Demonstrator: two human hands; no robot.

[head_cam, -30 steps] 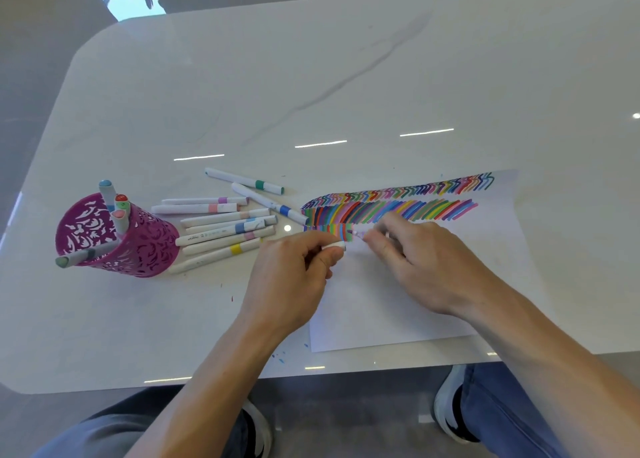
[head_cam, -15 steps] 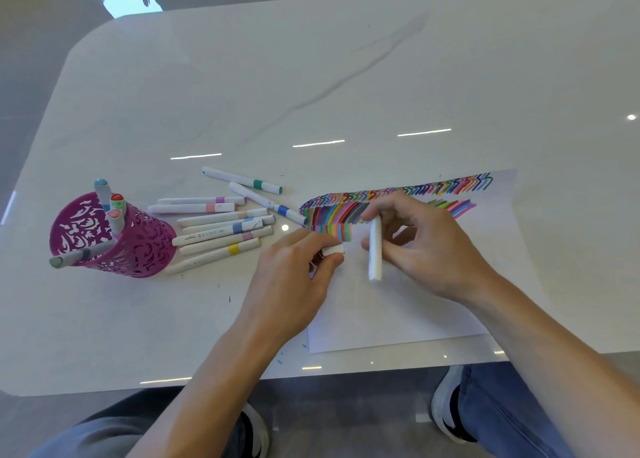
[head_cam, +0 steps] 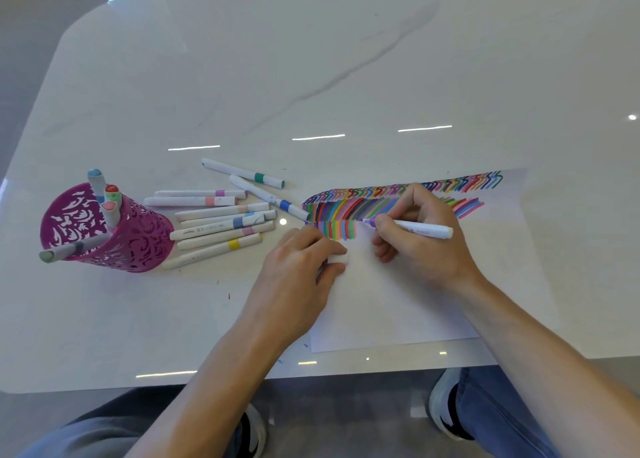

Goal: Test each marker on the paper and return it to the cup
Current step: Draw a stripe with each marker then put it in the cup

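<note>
Over paper (head_cam: 398, 305), right hand (head_cam: 426, 246) grips 1 marker (head_cam: 420, 229), tip down; left hand (head_cam: 298, 267) pinches cap (head_cam: 337, 258); I judge stroke, recap, cup (head_cam: 138, 242) next

Likely a home or office room. A glossy white marble-look table (head_cam: 346, 69) stands over grey floor (head_cam: 346, 416), reflecting strip lights (head_cam: 318, 137).

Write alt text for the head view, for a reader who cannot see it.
A person's right hand holds a white marker, purple tip at the coloured stripes on a paper sheet, while the left hand pinches a white cap. Loose markers lie on the white table beside a magenta cup holding more.
</note>
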